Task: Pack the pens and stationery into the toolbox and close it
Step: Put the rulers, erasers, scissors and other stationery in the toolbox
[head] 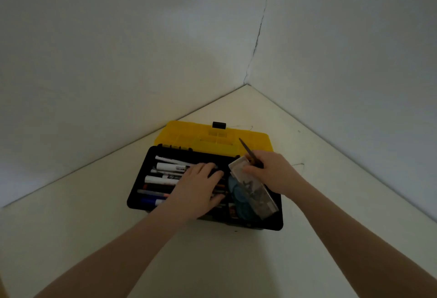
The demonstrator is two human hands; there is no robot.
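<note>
Toolbox, black, yellow lid open, on table: my left hand lies flat, fingers straight, on the markers inside. My right hand grips a dark pen and touches a clear packet at the box's right end.

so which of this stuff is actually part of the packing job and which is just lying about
Part of the job:
- toolbox, yellow lid open
- markers under the left hand
- clear case and thin pen-like tool, both held by the right hand

Lying about:
- nothing loose on the table
</note>
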